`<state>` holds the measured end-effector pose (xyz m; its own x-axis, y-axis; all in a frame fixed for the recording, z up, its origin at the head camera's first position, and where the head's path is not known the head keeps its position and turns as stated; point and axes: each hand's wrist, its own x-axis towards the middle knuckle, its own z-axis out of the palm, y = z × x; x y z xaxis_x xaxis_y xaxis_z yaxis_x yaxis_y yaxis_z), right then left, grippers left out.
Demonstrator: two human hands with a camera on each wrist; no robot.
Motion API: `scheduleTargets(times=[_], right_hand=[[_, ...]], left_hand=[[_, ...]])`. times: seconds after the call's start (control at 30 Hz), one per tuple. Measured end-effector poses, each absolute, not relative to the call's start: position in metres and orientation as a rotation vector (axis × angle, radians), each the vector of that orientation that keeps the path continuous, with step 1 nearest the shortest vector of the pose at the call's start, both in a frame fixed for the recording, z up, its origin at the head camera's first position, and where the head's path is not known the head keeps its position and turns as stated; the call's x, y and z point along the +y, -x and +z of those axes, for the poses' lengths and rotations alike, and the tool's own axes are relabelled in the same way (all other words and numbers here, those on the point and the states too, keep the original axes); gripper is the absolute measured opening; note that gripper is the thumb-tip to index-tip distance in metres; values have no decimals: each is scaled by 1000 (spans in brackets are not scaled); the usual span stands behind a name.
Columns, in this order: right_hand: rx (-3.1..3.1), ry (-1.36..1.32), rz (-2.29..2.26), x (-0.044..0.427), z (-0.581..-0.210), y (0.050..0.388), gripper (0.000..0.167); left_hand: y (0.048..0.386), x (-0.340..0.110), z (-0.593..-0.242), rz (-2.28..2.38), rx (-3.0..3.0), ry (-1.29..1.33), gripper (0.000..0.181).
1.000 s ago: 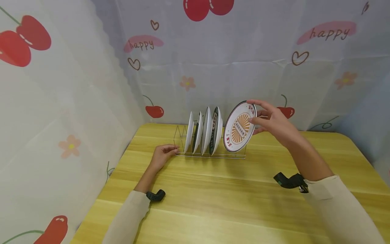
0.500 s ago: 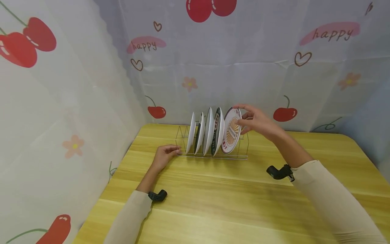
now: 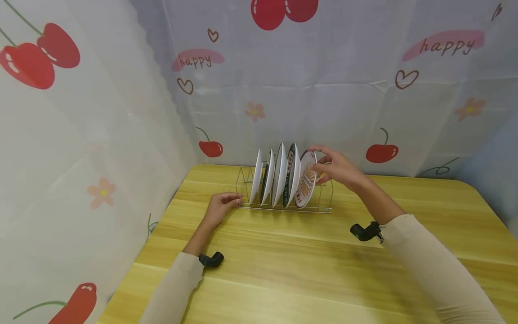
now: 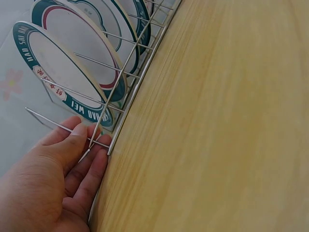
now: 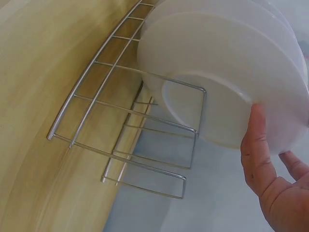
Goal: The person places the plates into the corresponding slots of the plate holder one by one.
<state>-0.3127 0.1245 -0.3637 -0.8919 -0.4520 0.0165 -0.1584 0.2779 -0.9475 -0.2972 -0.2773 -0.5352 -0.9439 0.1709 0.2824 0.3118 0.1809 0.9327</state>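
My right hand (image 3: 341, 170) grips the upper right rim of a white plate (image 3: 306, 182) with an orange sunburst and red lettering. The plate leans upright at the right of several others in a wire dish rack (image 3: 315, 212). In the right wrist view a finger lies against its plain white underside (image 5: 227, 53); some of that hand is cut off. My left hand (image 3: 220, 208) holds the rack's left end, thumb and fingers pinching its wire. Beside that hand, a green-rimmed plate (image 4: 63, 70) stands in the leftmost filled slot.
The rack stands on a yellow wood-grain table (image 3: 283, 270), near its back edge. Behind and to the left hang printed cloths (image 3: 315, 99) with cherries and hearts. Bare rack wires (image 5: 145, 166) show right of the plates.
My right hand has carried the sunburst plate left and down into the rack, beside the other plates. My left hand keeps holding the rack's left end.
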Motion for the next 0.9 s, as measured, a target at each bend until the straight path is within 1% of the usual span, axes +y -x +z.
scheduleTargets(times=[0.3, 0.57, 0.77, 0.9], right_hand=[[2328, 580, -1645, 117, -378, 316, 61], [2414, 607, -1654, 128, -387, 308, 70], [2486, 429, -1820, 150, -393, 290, 62], [2552, 319, -1775, 165, -401, 281, 61]], left_hand=[[298, -278, -535, -1887, -2322, 485, 21], [298, -278, -535, -1887, -2318, 478, 20], [297, -276, -535, -1910, -2312, 476, 20], [296, -276, -534, -1920, -2295, 495, 20]])
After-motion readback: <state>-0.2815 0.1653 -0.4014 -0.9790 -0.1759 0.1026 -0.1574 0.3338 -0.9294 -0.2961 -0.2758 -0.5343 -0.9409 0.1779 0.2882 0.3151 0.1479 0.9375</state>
